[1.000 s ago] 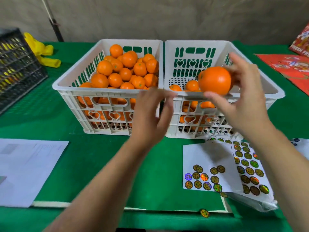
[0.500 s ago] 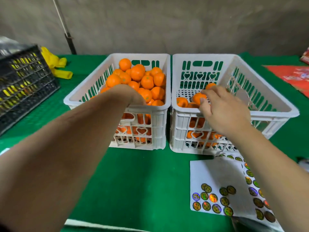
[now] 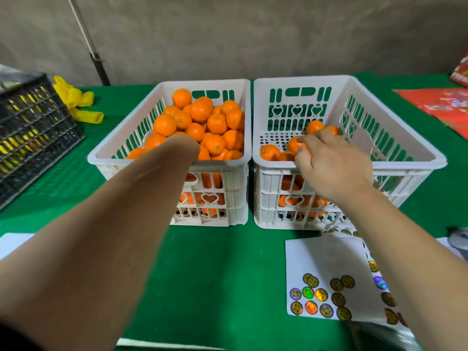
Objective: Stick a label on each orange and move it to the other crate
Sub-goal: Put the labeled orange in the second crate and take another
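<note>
1. a second ago the right hand (image 3: 331, 160) held a large orange up above the near rim of the right crate (image 3: 349, 83), with the left hand beside it; now that hand is down inside the crate, so the fruit has gone from the air to the pile.
2. its fingers curl over an orange (image 3: 295, 144) lying among the few already in the right crate. whether they grip it or are just letting go i cannot tell.
3. the left hand is hidden: only the left forearm (image 3: 141, 198) shows, reaching over the near rim into the left crate (image 3: 167, 84), which is heaped with oranges. the state of its fingers cannot be told; it sits down among the fruit.
4. judgement: one labelled orange is being set down while the other arm reaches for the next, so the cycle overlaps. the left crate is near full and the right holds few, so the job is early.
5. the sticker sheet (image 3: 326, 262) lies on the green cloth near the right crate, with round holographic labels left at its lower edge, ready for the next fruit.
</note>
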